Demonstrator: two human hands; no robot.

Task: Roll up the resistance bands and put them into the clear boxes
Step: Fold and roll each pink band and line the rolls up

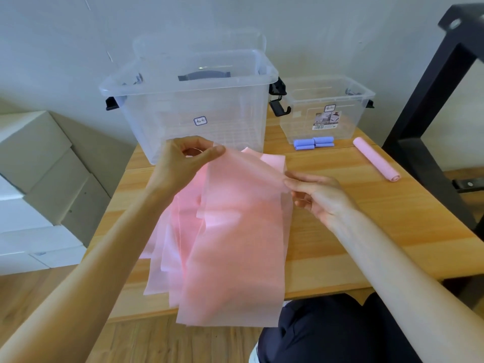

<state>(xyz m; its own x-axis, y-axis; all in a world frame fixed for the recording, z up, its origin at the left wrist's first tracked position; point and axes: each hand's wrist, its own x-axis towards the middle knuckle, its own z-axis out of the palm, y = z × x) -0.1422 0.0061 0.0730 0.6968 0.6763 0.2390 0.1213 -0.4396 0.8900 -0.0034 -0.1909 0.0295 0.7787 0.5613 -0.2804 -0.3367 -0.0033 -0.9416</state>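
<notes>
A long, thin pink resistance band (235,237) is held up over the wooden table (366,218), its lower end hanging past the front edge. My left hand (183,163) pinches its top left corner and my right hand (314,195) pinches the top right edge. More pink band lies folded on the table beneath it. A large clear box (191,106) stands open behind my hands. At the back right stands a smaller clear box (324,108). A rolled pink band (375,159) and rolled blue bands (313,143) lie on the table near the small box.
A black metal frame (432,100) rises at the table's right side. White and grey cartons (39,179) are stacked on the left. The large box's lid leans against the wall behind it. My dark-clothed knee (327,331) is below the table edge.
</notes>
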